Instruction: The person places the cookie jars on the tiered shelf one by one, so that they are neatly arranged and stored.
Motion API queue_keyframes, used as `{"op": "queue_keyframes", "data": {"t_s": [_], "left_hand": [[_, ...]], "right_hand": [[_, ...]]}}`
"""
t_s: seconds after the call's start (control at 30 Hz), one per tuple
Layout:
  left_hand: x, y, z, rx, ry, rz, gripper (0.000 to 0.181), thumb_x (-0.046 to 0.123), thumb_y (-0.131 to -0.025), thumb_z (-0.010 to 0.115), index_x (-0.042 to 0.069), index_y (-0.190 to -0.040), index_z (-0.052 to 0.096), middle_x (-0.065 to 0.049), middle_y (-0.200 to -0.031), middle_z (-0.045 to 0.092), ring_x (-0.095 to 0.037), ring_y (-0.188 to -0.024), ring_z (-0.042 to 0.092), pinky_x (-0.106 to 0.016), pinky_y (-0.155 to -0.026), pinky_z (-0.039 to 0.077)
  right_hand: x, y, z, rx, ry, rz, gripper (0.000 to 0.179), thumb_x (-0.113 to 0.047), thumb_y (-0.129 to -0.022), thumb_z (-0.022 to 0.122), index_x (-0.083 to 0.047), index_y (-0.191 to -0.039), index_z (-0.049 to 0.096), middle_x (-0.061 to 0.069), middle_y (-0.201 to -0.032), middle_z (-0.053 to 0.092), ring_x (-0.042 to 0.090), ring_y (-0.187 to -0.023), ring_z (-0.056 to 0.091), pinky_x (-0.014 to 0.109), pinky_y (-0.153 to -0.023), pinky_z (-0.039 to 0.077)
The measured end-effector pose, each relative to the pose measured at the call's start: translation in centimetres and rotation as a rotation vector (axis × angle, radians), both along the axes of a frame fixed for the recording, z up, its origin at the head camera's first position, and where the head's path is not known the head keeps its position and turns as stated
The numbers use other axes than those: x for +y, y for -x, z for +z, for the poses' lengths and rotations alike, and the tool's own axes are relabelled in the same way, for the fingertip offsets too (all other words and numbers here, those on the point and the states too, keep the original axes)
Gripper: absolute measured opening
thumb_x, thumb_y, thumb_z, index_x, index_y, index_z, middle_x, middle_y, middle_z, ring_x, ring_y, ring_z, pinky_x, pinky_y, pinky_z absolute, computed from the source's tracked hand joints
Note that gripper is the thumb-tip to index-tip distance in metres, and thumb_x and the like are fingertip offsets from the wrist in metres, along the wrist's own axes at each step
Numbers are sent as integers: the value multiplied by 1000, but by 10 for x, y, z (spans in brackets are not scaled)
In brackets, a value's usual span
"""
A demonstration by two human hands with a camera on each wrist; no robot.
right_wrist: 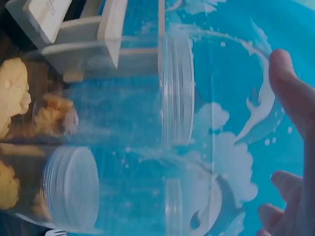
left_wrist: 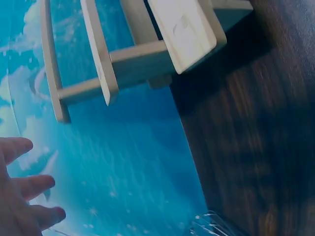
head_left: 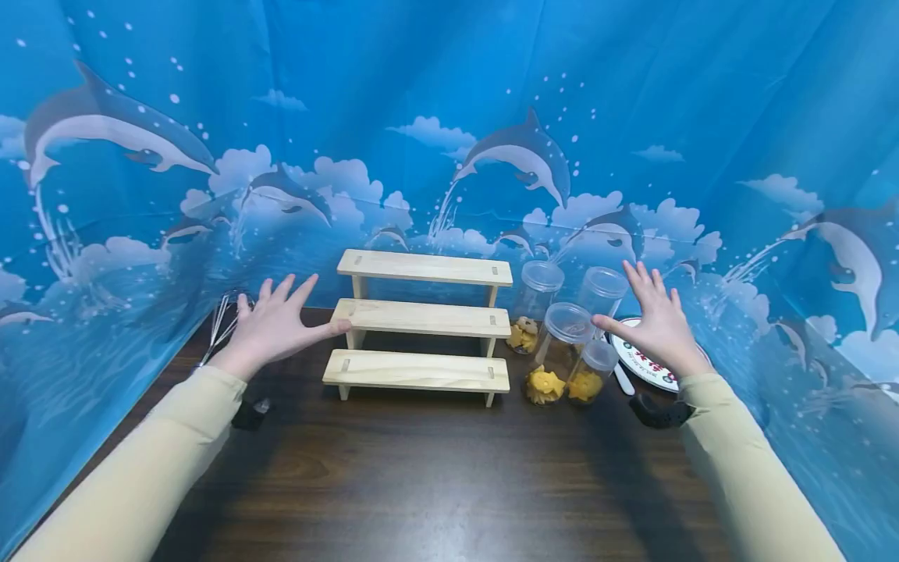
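My left hand (head_left: 269, 329) is raised with spread fingers, left of a three-step wooden stand (head_left: 421, 318), holding nothing. A wire whisk (head_left: 219, 328) lies behind and below that wrist. On the right, my right hand (head_left: 659, 328) hovers with fingers spread, its thumb close to the clear lidded jars. The front tall jar (head_left: 567, 324) and the short jar (head_left: 598, 357) hold yellow star-like cookies at the bottom. Behind them a left-rear jar (head_left: 541, 279) contains cookies too, while the right-rear jar (head_left: 602, 285) is partly hidden. In the right wrist view the thumb is apart from the jar lid (right_wrist: 178, 91).
A white plate (head_left: 649, 367) with red lettering lies partly under my right hand. A white utensil handle (head_left: 623, 380) rests beside it. The dark wooden table (head_left: 435, 476) extends in front. A blue dolphin-print cloth (head_left: 393, 86) hangs behind and along both sides.
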State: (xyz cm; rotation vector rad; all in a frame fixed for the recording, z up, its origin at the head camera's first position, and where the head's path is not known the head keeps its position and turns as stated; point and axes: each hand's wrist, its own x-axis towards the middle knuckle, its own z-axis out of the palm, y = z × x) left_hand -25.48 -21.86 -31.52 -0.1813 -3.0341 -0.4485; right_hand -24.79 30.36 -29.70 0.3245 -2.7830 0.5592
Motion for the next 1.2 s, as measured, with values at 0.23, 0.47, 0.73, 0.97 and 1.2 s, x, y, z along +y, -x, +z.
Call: {"op": "queue_keyframes", "data": {"t_s": [0.23, 0.47, 0.73, 0.97, 1.2], "left_hand": [[-8, 11, -3, -137, -85, 1, 110, 79, -79, 44, 5, -152, 8, -34, -150, 12, -57, -135, 10, -74, -103, 14], [-13, 22, -14, -220, -154, 9, 103, 75, -84, 40, -4, -148, 18, -36, -146, 24, -56, -129, 28, -70, -98, 31], [-16, 43, -47, -301, -222, 22, 83, 57, -92, 50, -14, -134, 41, -37, -132, 44, -49, -115, 50, -57, -91, 47], [-15, 53, -67, -496, -487, 71, 68, 36, -95, 57, -20, -129, 41, -36, -120, 54, -41, -101, 64, -45, -79, 57], [-15, 60, -75, -588, -628, 99, 53, 23, -92, 63, -20, -121, 49, -25, -101, 67, -29, -87, 69, -41, -79, 57]], "right_hand": [[20, 13, -4, -97, 168, -68, 93, -55, -87, 59, -27, -153, -1, 16, -158, -6, 51, -139, -5, 76, -102, 5], [29, 39, -5, -84, 266, -93, 86, -56, -89, 56, -29, -153, 5, 15, -158, 8, 49, -139, 14, 74, -100, 21], [42, 65, -12, -92, 468, -54, 82, -50, -92, 55, -13, -152, 14, 14, -156, 15, 41, -141, 18, 60, -111, 22], [55, 83, -24, -212, 555, -32, 85, -50, -92, 55, -9, -152, 11, 16, -156, 15, 36, -142, 17, 58, -112, 20], [64, 98, -33, -333, 502, 4, 90, -48, -91, 57, -6, -152, 6, 16, -157, 10, 37, -143, 12, 58, -113, 20]]}}
